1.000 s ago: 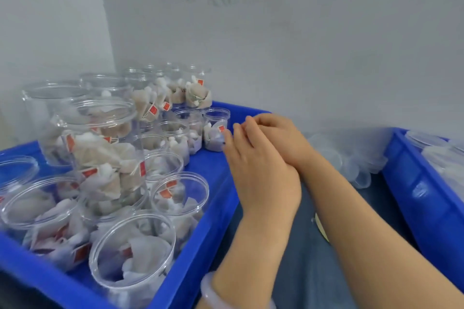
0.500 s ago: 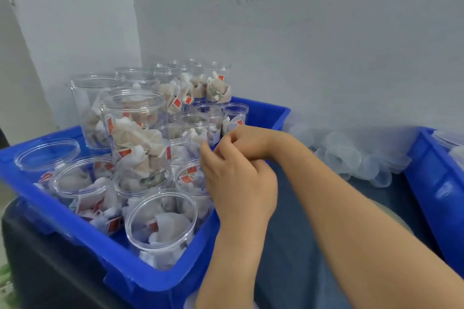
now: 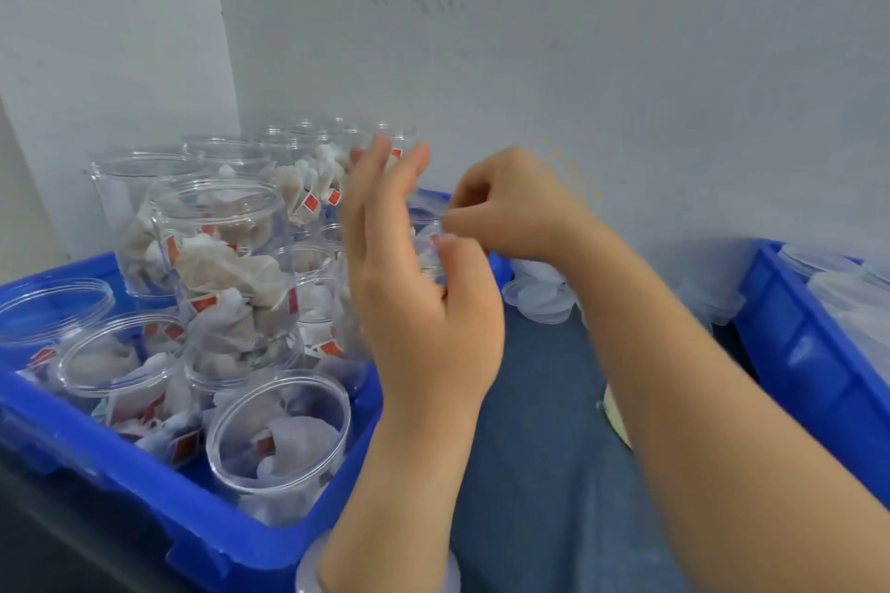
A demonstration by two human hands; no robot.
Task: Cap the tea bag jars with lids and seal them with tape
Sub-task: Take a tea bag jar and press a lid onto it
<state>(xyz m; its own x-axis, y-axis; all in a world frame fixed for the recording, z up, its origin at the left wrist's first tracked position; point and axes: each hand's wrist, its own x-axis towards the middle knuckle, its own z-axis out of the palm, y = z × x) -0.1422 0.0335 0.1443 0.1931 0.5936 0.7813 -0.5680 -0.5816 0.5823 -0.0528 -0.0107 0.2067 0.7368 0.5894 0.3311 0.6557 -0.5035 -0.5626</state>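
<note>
Several clear, lidless jars of tea bags (image 3: 226, 265) stand in a blue bin (image 3: 269, 539) at the left; the nearest jar (image 3: 279, 438) is by the bin's front corner. My left hand (image 3: 414, 303) is raised over the bin's right edge, fingers straight and thumb pointing right. My right hand (image 3: 515, 212) is just right of it, with its curled fingertips pinched together at the left thumb tip. I cannot see anything between those fingertips. A small jar (image 3: 426, 250) shows blurred behind the hands. A pile of clear lids (image 3: 539, 298) lies by the wall.
A second blue bin (image 3: 809, 351) with clear plastic pieces stands at the right. Between the bins lies a blue-grey cloth surface (image 3: 539, 448). A pale round edge (image 3: 616, 414) peeks from under my right forearm. White walls close in behind and to the left.
My hands have come apart and risen. The left hand's fingers have straightened upward, while the right has drawn back to the left thumb tip. The view has shifted left.
</note>
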